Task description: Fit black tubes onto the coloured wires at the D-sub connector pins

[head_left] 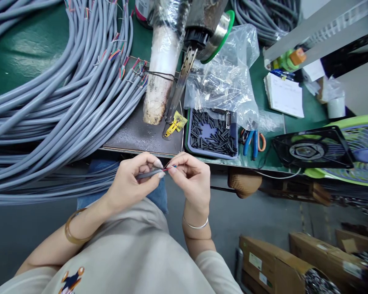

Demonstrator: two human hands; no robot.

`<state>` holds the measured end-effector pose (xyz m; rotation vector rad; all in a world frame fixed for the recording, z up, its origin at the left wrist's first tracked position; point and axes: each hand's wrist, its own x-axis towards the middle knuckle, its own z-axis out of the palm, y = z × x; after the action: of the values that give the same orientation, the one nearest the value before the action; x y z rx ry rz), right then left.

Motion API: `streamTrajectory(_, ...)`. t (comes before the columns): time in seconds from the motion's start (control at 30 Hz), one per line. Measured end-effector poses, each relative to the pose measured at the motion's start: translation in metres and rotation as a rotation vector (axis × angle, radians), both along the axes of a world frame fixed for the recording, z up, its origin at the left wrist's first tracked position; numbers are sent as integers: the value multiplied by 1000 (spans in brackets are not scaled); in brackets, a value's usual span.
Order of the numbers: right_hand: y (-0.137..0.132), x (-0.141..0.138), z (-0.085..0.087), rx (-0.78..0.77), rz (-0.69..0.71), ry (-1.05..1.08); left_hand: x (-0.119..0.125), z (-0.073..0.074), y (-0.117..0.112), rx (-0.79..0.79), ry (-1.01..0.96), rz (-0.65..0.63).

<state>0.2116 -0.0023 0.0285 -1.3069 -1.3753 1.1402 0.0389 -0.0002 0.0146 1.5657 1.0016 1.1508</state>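
Observation:
Just in front of the bench edge, my left hand (141, 175) pinches the end of a grey cable (145, 174) between thumb and fingers. Thin coloured wires (168, 168), red and blue among them, come out of that end. Thumb and fingertips of my right hand (188, 173) are closed on these wires. Many more grey cables (58, 118) lie bundled on the left, several with stripped coloured ends. Beyond my hands stands a blue tray (213, 154) holding short black tubes (199, 139).
A soldering iron (180, 85) points toward me beside a white wrapped tube (161, 77). Behind the tray are a solder spool (217, 38) and a plastic bag of metal pins (221, 81). Cutters (250, 143), a notepad (284, 96) and a black fan (313, 149) sit to the right.

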Motion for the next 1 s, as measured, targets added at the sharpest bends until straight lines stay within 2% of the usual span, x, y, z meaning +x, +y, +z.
streamTrajectory(0.03,0,-1,-1,-11,3,27,0,1,1,-96,-55,-8)
streamTrajectory(0.1,-2,-5,-2,2,-5,40,0,1,1,-181,-126,-4)
streamTrajectory(0.3,-7,-12,-3,240,-77,-176,1,0,1,-85,-109,56)
streamTrajectory(0.37,-7,-12,-3,282,-80,-222,1,3,1,-99,-109,48)
streamTrajectory(0.43,-5,-11,-4,260,-109,-200,0,5,2,-161,-139,28)
streamTrajectory(0.57,-2,-4,-3,200,-269,-82,-3,8,4,-291,-252,46)
streamTrajectory(0.63,-2,-1,-2,155,-231,-75,-4,7,5,-317,-294,73)
streamTrajectory(0.77,-2,-4,0,65,-44,-90,-3,5,5,-313,-318,74)
streamTrajectory(1.0,-4,-13,2,185,-20,-164,-1,6,3,-258,-268,141)
